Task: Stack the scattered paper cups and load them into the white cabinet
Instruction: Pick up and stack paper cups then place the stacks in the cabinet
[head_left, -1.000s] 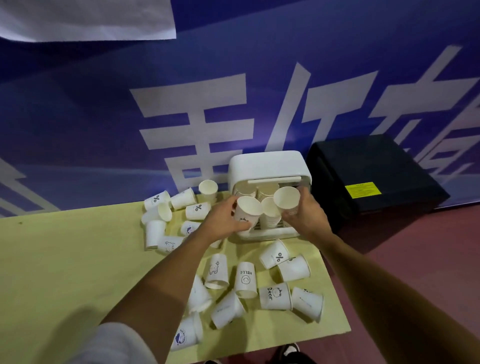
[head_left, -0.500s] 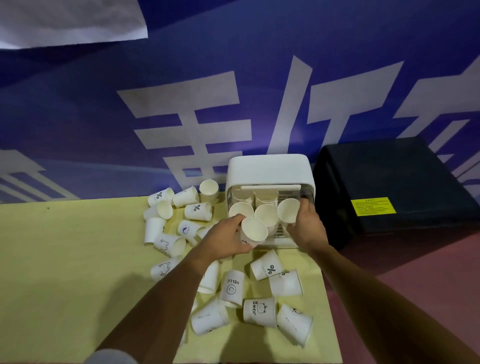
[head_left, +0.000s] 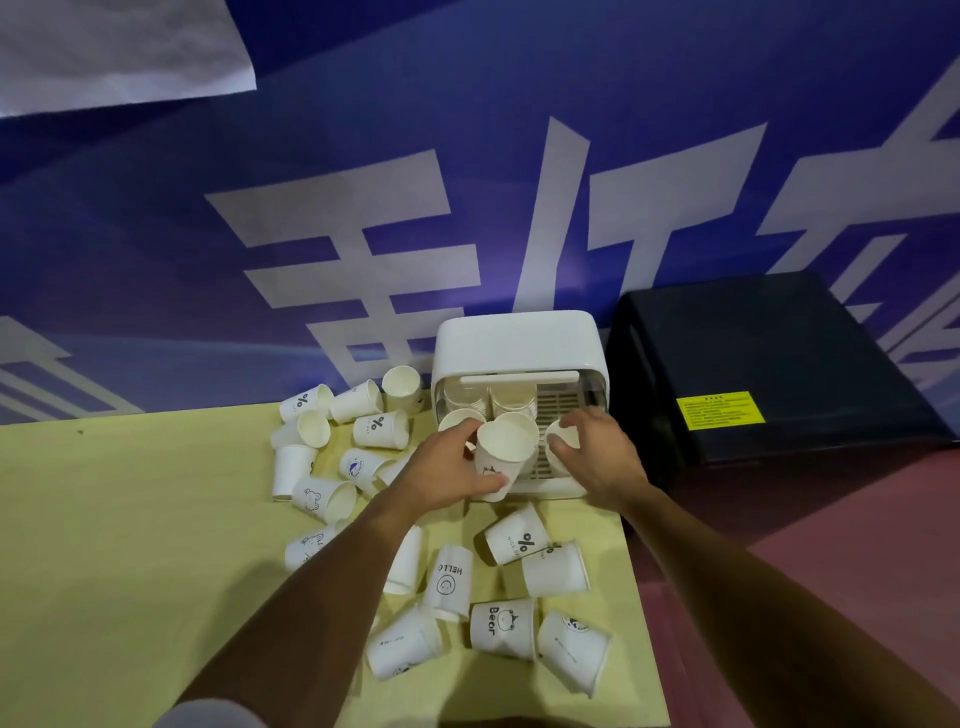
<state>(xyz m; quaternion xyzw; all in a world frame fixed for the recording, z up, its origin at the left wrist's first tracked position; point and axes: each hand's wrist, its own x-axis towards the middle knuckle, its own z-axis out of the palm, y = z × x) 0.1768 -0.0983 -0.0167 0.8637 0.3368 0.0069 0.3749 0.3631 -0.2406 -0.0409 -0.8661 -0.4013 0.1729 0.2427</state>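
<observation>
A: How far along does the job look?

B: Partly done, at a guess. The white rounded plastic cabinet (head_left: 519, 343) stands open at the far edge of the pale yellow tabletop (head_left: 130, 519), toward its far right corner, and stacks of nested cups (head_left: 511, 402) already sit at the back of it. Another cup rim shows at the front left of the opening, just behind the person's fingers.

A: And what is left?

B: Plenty. A cluster of loose white paper cups (head_left: 379, 430) lies on its sides along the far edge, left of the cabinet. A second cluster of printed paper cups (head_left: 501, 626) is strewn toward the near right corner. None of these are nested, so most of the stacking is probably still ahead.

A: Where are the hands?

B: Both are at the cabinet's mouth. The left hand (head_left: 447, 470) is wrapped around a white paper cup with a small animal print (head_left: 506, 449), tilted with its open end up and toward the opening, just in front of the cabinet's lower lip. The right hand (head_left: 602, 457) is beside it, fingers curled round a second white cup (head_left: 560, 434) at the front right of the opening, mostly hidden by the hand.

A: So both cups are nearly in?

B: The right one seems to be inside; the left one looks to be at the threshold.
</observation>
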